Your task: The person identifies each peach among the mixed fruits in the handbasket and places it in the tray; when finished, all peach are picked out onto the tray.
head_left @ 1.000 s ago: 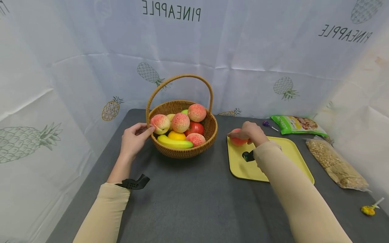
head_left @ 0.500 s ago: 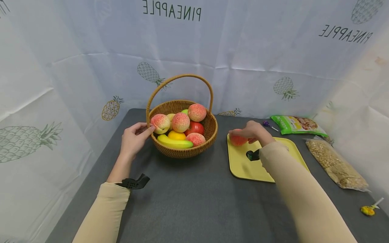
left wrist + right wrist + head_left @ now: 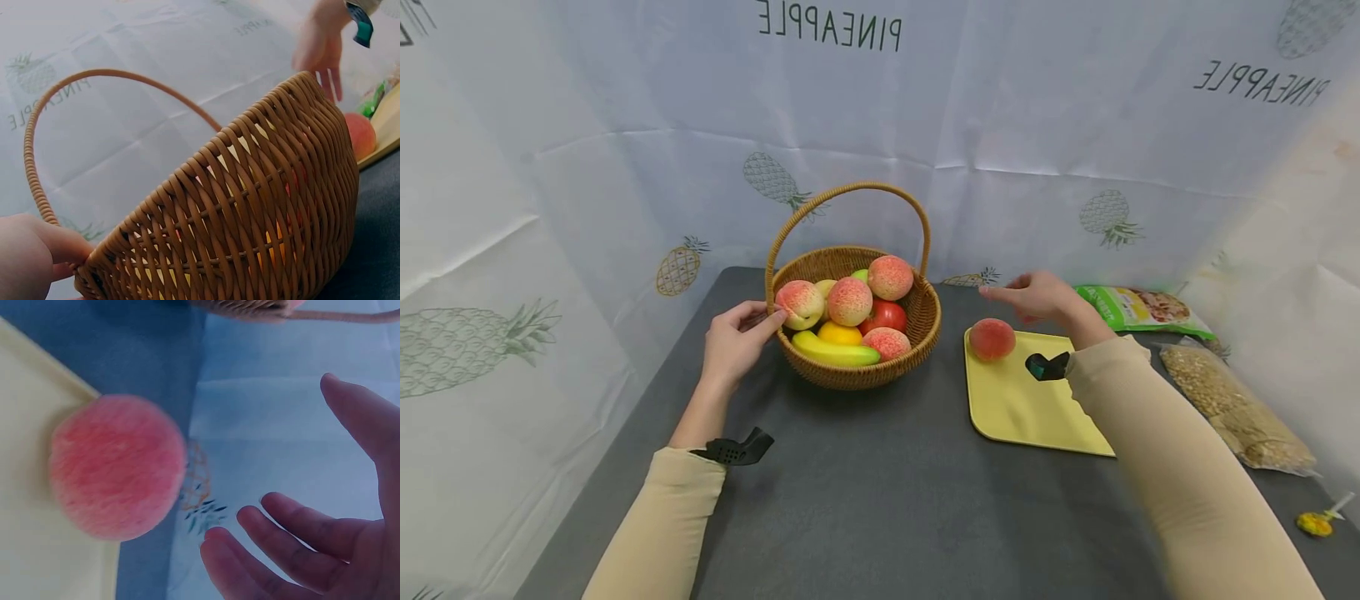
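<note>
A wicker basket [image 3: 842, 377] with a tall arched handle holds several fruits, among them peaches [image 3: 850, 302], a banana [image 3: 835, 350], an orange-yellow round fruit [image 3: 839, 333] and a red one [image 3: 886, 317]. My left hand [image 3: 731, 346] pinches the basket's left rim near the handle's foot; the left wrist view shows the thumb side there, other fingers mostly hidden. On the yellow tray [image 3: 1037, 408], at its far left corner, sits a single peach [image 3: 992, 340]. Behind and right of that peach, apart from it, is my right hand [image 3: 1047, 300], fingers spread and holding nothing in the right wrist view [image 3: 312, 544].
A green snack bag [image 3: 1142, 308] lies at the back right. Beside the tray is a clear bag of grain-like bits [image 3: 1236, 408]. A yellow lollipop [image 3: 1317, 523] lies near the right edge. Pineapple-print cloth [image 3: 880, 108] hangs behind the dark table [image 3: 880, 500].
My right hand has let go of the peach on the tray and moved up and to the right. The peach stays in its corner. My left hand keeps its hold on the basket.
</note>
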A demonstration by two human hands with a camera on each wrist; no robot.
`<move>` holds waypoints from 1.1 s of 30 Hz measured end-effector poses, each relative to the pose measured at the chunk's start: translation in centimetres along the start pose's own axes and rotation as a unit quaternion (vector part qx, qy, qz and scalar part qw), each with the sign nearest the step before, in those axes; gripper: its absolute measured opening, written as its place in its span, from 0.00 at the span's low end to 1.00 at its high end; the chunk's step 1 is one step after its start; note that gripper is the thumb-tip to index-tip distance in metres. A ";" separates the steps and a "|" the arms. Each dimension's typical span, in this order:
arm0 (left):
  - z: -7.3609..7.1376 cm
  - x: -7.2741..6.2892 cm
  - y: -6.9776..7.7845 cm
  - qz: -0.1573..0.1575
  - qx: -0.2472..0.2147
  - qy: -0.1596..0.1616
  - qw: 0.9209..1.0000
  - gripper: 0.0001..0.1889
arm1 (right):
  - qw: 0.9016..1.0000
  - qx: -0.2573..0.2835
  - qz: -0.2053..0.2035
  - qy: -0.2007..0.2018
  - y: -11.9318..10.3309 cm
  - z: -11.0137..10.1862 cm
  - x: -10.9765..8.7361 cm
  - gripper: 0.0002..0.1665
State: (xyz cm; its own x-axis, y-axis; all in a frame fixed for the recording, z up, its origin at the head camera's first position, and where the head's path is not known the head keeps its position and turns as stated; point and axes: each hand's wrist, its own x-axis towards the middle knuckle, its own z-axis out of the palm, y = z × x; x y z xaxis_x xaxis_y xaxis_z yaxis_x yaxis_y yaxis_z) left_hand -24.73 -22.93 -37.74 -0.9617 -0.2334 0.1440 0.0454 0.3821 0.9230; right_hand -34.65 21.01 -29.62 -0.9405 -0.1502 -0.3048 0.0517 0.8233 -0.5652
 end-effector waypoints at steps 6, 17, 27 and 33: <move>0.0 0.1 0.0 0.003 -0.001 0.002 1.000 0.27 | 0.999 0.021 -0.041 0.014 -2.7 -0.5 -0.8 0.54; -0.2 0.3 -0.4 0.003 -0.003 0.000 1.000 0.27 | 0.991 0.082 -0.104 -0.020 -6.9 0.4 -1.0 0.38; 0.1 0.3 -0.4 0.006 -0.003 0.005 1.000 0.25 | 0.977 0.157 -0.129 -0.058 -9.7 2.3 0.0 0.32; 0.1 0.2 -0.3 0.006 -0.009 0.004 1.000 0.25 | 0.973 0.169 -0.138 -0.071 -10.5 3.6 0.6 0.31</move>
State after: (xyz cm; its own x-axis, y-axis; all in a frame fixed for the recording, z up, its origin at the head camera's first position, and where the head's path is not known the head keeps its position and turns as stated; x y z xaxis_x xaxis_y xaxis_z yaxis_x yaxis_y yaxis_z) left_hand -24.94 -23.03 -38.02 -0.9589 -0.2356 0.1581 0.0625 0.3683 0.9276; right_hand -34.58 10.27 -26.62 -0.8796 -0.4338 -0.1955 -0.0654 0.5172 -0.8534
